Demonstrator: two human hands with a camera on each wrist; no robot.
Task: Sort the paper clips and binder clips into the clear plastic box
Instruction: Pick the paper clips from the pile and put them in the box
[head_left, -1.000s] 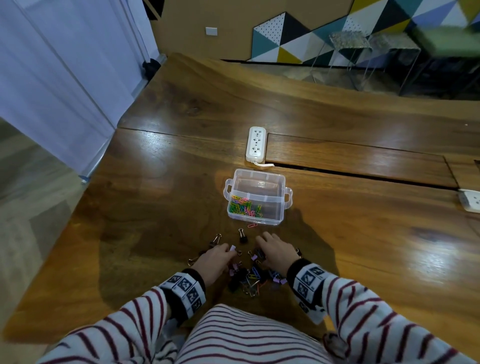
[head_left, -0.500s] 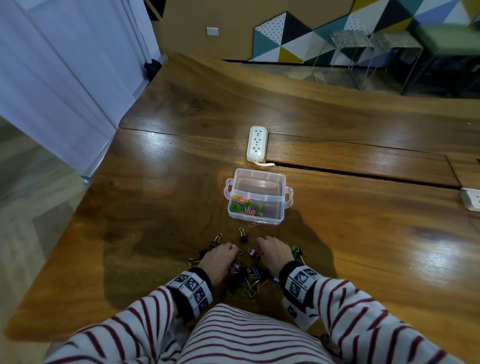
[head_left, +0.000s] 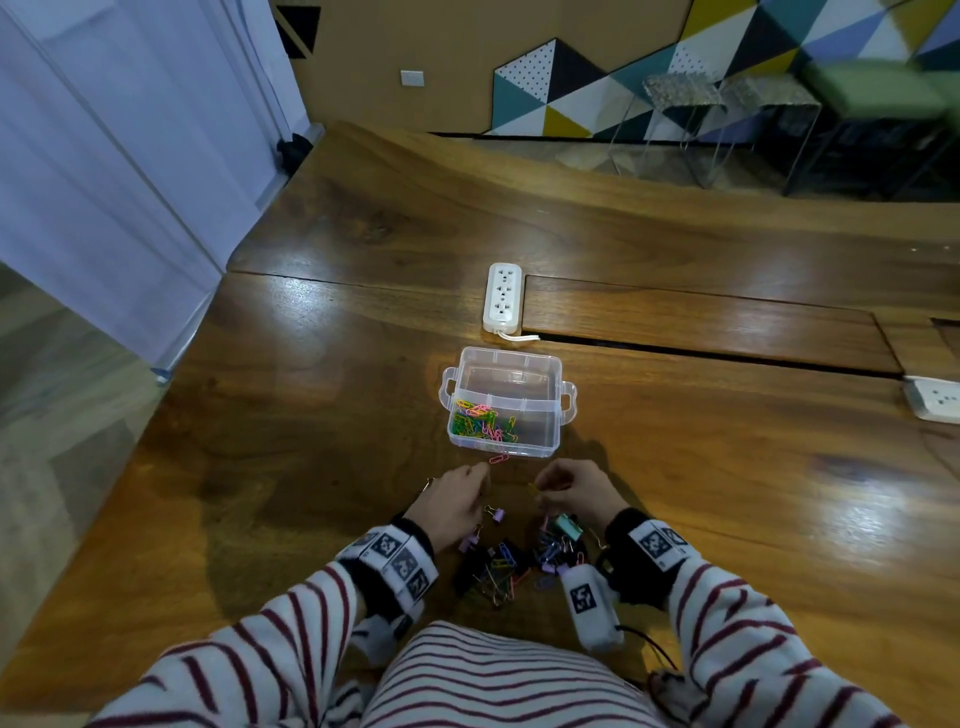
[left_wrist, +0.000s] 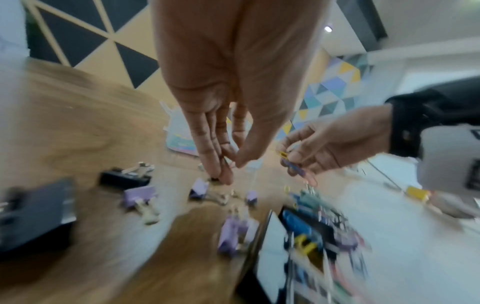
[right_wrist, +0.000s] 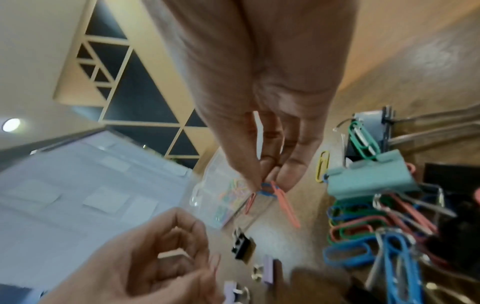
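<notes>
The clear plastic box (head_left: 556, 410) stands open on the wooden table, with coloured paper clips (head_left: 480, 423) in its near compartment. Just short of it, my left hand (head_left: 480, 475) pinches a thin pink paper clip (left_wrist: 226, 163) between thumb and fingers. Beside it, my right hand (head_left: 543, 491) pinches a small bunch of paper clips (right_wrist: 272, 190), blue and salmon ones. A mixed pile of paper clips and binder clips (head_left: 511, 564) lies under my wrists. It includes a teal binder clip (right_wrist: 369, 179) and purple binder clips (left_wrist: 137, 195). One pink paper clip (head_left: 498, 459) lies in front of the box.
A white power strip (head_left: 503, 299) lies behind the box beside a long slot in the table. A second power strip (head_left: 935, 397) sits at the right edge. The table's left edge drops to the floor near a curtain. Stools stand beyond the far side.
Both hands have lifted off the pile and moved forward toward the box, each now pinching paper clips.
</notes>
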